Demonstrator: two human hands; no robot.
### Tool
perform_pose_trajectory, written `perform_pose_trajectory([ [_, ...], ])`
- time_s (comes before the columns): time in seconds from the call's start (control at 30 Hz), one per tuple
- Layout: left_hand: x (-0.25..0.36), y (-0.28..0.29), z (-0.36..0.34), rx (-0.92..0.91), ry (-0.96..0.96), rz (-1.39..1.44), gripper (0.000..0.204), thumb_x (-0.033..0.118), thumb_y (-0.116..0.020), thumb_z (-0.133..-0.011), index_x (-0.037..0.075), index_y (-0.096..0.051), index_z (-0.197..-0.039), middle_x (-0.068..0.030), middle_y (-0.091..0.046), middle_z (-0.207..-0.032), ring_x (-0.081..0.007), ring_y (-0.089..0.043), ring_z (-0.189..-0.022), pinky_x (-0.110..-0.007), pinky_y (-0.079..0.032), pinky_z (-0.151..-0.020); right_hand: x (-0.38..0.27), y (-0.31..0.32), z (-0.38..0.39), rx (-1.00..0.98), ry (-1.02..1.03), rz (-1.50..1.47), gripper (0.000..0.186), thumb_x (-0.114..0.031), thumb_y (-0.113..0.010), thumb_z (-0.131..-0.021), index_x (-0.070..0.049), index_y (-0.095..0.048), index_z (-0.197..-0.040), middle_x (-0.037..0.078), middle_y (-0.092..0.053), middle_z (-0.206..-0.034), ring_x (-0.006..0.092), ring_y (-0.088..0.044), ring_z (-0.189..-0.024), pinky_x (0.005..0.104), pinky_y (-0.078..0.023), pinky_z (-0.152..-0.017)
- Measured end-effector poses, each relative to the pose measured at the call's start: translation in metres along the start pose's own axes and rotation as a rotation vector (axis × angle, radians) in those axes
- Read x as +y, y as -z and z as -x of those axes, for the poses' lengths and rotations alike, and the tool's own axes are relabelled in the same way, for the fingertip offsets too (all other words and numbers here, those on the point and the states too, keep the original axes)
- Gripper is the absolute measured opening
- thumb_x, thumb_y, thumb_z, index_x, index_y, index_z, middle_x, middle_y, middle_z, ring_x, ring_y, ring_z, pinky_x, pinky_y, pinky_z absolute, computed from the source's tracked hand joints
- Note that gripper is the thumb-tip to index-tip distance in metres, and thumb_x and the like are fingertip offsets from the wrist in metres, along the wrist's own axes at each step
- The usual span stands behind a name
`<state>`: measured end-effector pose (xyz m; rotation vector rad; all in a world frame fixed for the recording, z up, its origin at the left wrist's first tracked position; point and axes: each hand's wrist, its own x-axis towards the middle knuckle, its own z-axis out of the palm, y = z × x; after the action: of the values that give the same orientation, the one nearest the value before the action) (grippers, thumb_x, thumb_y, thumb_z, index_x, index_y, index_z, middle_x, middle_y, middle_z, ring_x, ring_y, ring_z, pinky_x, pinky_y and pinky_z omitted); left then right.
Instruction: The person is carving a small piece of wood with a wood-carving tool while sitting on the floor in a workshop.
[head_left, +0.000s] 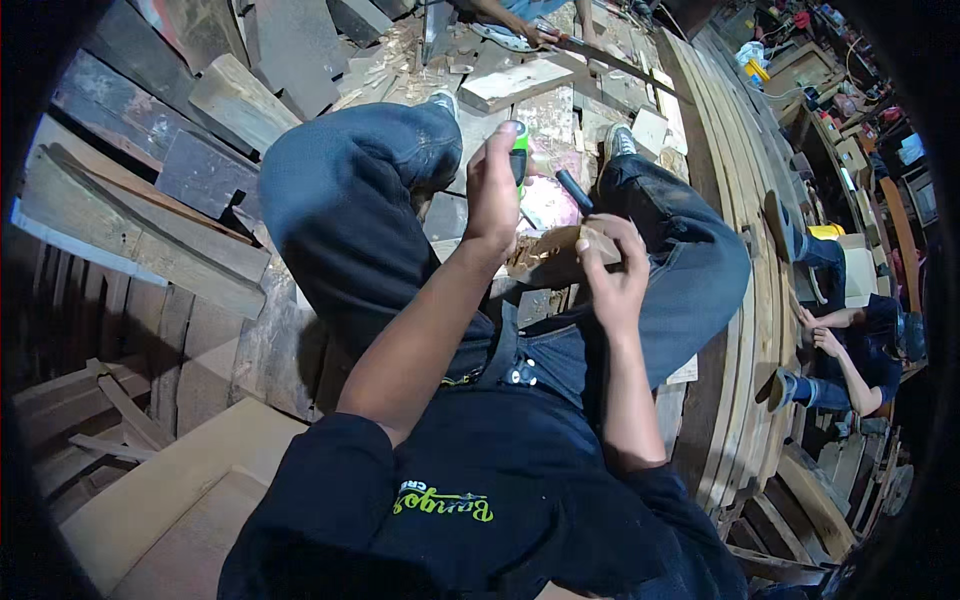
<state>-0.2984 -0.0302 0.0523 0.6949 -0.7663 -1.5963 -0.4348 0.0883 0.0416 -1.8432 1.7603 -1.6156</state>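
My left hand is raised between my knees, its fingers wrapped round a green-and-black cylindrical object whose exact kind I cannot make out. To its right, my right hand grips a brown piece of wood with thumb and fingers at its right end. The wood sits low between my thighs, its near face in shadow. A short dark blue rod slants up from beside the right fingertips; whether they touch it I cannot tell. Beyond it, a pale pinkish patch shows brightly lit on the work surface.
Wood offcuts and shavings lie ahead, with a pale plank among them. Another person's hands hold a long bar at the top. Dark boards crowd the left. Long planks run along the right, where another person sits beyond.
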Motion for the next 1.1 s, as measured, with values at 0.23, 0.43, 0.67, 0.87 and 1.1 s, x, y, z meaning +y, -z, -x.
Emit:
perform_pose_trajectory([
  [0.23, 0.017, -0.019, 0.010, -0.167, -0.373, -0.178, 0.042, 0.045, -0.046, -0.097, 0.007, -0.053, -0.081, -0.0020, -0.053, -0.065, -0.0092, -0.049, -0.058, -0.023, -0.040, -0.056, -0.023, 0.018, 0.028, 0.001, -0.054, 0.130, 0.021, -0.006, -0.065, -0.080, 0.002, -0.061, -0.098, 0.017, -0.061, -0.096, 0.0316, -0.061, -0.093, 0.0364, -0.048, -0.083],
  [0.43, -0.039, 0.006, 0.005, -0.180, -0.202, -0.155, 0.045, 0.043, -0.043, -0.096, 0.004, -0.053, -0.078, -0.0047, -0.049, -0.059, -0.0118, -0.045, -0.053, -0.025, -0.037, -0.051, -0.035, 0.025, 0.055, -0.154, 0.031, 0.229, 0.030, -0.012, -0.067, -0.081, 0.002, -0.059, -0.106, 0.020, -0.059, -0.109, 0.0374, -0.059, -0.101, 0.0407, -0.048, -0.087],
  [0.67, -0.040, 0.013, 0.006, -0.285, -0.373, -0.165, 0.041, 0.040, -0.042, -0.094, 0.003, -0.053, -0.080, -0.0045, -0.049, -0.065, -0.0118, -0.047, -0.058, -0.025, -0.037, -0.053, -0.025, 0.024, 0.058, -0.099, 0.025, 0.214, 0.031, -0.012, -0.071, -0.078, 0.000, -0.059, -0.104, 0.020, -0.062, -0.105, 0.0376, -0.062, -0.095, 0.0402, -0.050, -0.081],
  [0.87, -0.020, 0.004, 0.014, -0.308, -0.405, -0.066, 0.048, 0.049, -0.051, -0.092, 0.004, -0.053, -0.076, -0.0018, -0.049, -0.063, -0.0094, -0.046, -0.059, -0.024, -0.034, -0.055, -0.028, 0.016, 0.052, -0.104, -0.001, 0.173, 0.041, -0.014, -0.078, -0.071, 0.001, -0.058, -0.104, 0.017, -0.058, -0.106, 0.0361, -0.060, -0.096, 0.0398, -0.049, -0.083],
  [1.1, 0.029, -0.021, 0.039, -0.705, -0.728, -0.558, 0.035, 0.028, -0.079, -0.073, 0.001, -0.061, -0.088, -0.0076, -0.064, -0.075, -0.0176, -0.063, -0.064, -0.031, -0.050, -0.059, -0.021, 0.022, 0.012, -0.149, -0.073, 0.161, 0.060, -0.014, -0.077, -0.069, 0.004, -0.042, -0.114, 0.023, -0.049, -0.110, 0.0389, -0.051, -0.105, 0.0428, -0.043, -0.090],
])
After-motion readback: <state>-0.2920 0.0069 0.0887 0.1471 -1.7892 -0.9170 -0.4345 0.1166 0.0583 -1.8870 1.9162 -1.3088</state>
